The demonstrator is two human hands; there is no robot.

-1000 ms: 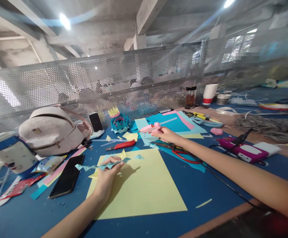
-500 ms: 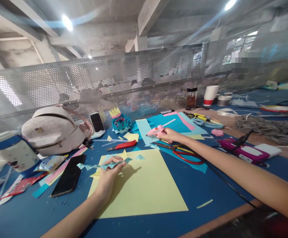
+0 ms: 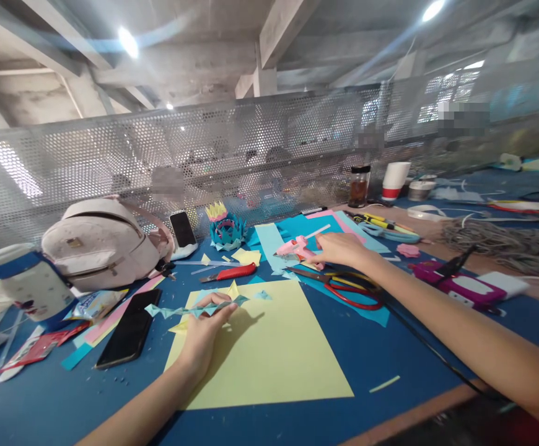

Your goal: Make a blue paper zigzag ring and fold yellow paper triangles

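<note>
My left hand [image 3: 205, 328] is closed on a light-blue folded paper strip [image 3: 176, 311] with a row of small points, above a large yellow paper sheet [image 3: 274, 359]. A few small folded pieces, yellow and light blue, lie around those fingers. A pink glue gun [image 3: 297, 248] rests on light-blue paper, its clear glue stick poking out behind. Just right of its handle is my right hand [image 3: 341, 251], fingers loosely apart and holding nothing. Below that wrist lie red-handled scissors [image 3: 350, 296]. A small light-blue folded piece [image 3: 263, 295] sits near the sheet's far edge.
A red utility knife [image 3: 235, 272] and a blue paper flower [image 3: 227, 232] stand beyond the sheet. To the left are a black phone [image 3: 130, 328], a backpack [image 3: 102, 241] and a cup [image 3: 32, 288]. A purple device [image 3: 458, 285] lies right, near a black cord [image 3: 437, 347].
My right hand has let go of the glue gun and drawn back to the right. My left hand stays put with the folded paper strip.
</note>
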